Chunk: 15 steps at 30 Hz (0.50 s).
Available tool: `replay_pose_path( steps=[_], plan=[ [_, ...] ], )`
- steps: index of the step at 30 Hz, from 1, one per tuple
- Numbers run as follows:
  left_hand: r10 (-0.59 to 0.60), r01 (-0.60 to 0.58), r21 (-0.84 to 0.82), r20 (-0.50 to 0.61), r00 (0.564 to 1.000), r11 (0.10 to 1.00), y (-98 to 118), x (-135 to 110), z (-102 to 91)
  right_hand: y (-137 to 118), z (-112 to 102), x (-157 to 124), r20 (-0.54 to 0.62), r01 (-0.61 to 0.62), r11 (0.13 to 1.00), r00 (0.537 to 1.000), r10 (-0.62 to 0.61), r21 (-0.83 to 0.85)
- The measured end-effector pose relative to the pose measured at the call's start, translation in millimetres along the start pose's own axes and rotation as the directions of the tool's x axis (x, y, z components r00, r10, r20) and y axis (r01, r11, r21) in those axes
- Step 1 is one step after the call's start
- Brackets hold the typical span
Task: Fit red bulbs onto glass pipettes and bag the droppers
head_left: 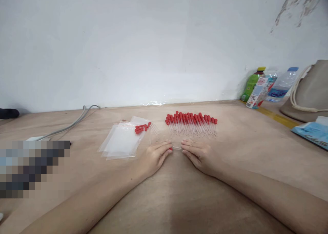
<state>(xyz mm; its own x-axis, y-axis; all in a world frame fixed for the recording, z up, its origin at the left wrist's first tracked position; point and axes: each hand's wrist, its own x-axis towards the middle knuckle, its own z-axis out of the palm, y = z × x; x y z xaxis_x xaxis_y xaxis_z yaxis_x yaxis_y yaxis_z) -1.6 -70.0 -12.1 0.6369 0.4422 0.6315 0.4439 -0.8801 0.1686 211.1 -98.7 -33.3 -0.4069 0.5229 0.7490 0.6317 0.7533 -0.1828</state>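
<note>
Between my hands, just above or on the table, lies a dropper point(176, 148) with a clear thin tube; I cannot tell if there is more than one. My left hand point(156, 156) is closed around its red bulb end. The fingers of my right hand point(199, 154) are pressed together at the other end of the tube. Beyond my hands, a row of red-bulbed droppers point(191, 119) lies side by side, bulbs toward the wall. Several loose droppers point(139, 128) rest to the left, partly over clear zip bags point(120, 141).
A grey cable point(74, 122) runs across the table at the left, near a blurred-out patch. Bottles point(251, 85), a carton point(259, 93) and a beige bag point(307, 93) stand at the right. A blue packet point(312, 133) lies before them. A white wall point(143, 49) closes off the back.
</note>
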Motion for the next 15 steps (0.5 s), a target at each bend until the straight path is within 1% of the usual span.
replay_pose_path(
  steps=[4,9,11,13,15],
  plan=[
    [-0.104,0.104,-0.029,-0.014,0.994,0.994,3.2,0.8,0.6,-7.7,1.1,1.5,-0.046,0.035,0.999,0.998,-0.036,-0.016],
    [-0.256,0.254,-0.109,0.0,0.967,0.961,5.9,-0.3,0.1,-17.7,0.4,5.8,-0.088,0.049,0.998,0.995,-0.052,-0.032],
    [-0.268,0.264,-0.158,-0.003,0.963,0.951,6.7,-0.4,-1.5,-16.7,0.5,6.0,-0.086,0.082,0.996,0.993,-0.085,-0.04],
    [-0.254,0.248,-0.211,-0.005,0.967,0.946,7.0,-0.2,-3.2,-12.8,0.0,5.4,-0.076,0.133,0.989,0.988,-0.137,-0.059],
    [-0.241,0.236,-0.26,0.013,0.971,0.936,6.8,-0.1,-4.3,-8.0,-2.2,5.0,-0.036,0.206,0.974,0.977,-0.21,-0.097]
  ],
)
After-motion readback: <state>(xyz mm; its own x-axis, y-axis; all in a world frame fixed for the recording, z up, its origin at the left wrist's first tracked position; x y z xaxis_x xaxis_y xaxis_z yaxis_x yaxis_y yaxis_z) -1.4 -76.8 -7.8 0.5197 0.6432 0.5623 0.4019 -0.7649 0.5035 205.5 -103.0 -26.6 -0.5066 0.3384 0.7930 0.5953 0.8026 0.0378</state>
